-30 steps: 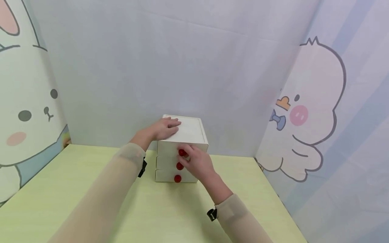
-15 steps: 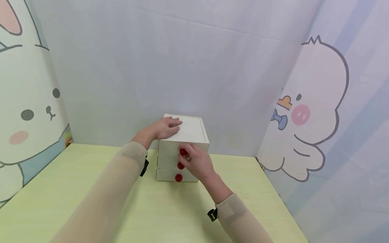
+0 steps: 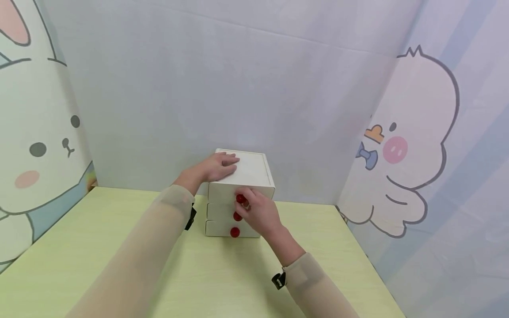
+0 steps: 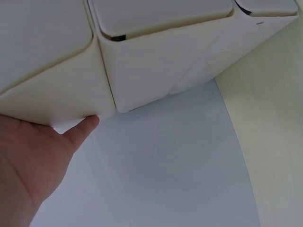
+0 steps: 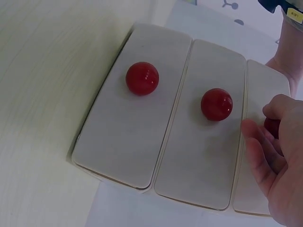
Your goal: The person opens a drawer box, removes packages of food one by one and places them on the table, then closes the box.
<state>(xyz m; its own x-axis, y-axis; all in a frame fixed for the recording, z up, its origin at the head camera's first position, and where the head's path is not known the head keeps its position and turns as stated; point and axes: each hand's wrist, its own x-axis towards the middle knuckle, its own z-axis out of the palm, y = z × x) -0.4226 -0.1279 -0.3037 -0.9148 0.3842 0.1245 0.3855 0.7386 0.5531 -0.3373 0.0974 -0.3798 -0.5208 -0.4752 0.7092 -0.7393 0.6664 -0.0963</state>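
Right hand (image 3: 259,212) has thumb and fingers curled round the top red knob (image 3: 240,198), forearm (image 3: 314,282) angled up from lower right. Left hand (image 3: 214,168) is just lying flat, fingers stretched, on the white drawer box (image 3: 256,168) sitting on the worktop (image 3: 214,282).

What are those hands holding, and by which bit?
The right hand holds the top drawer by its red knob. The left hand holds nothing; it rests atop the white cabinet.

Creased grey sheet (image 3: 246,88) across the upper middle, a printed rabbit (image 3: 24,106) at far left, duck (image 3: 421,101) at right; yellow-green worktop (image 3: 214,282) along the bottom.
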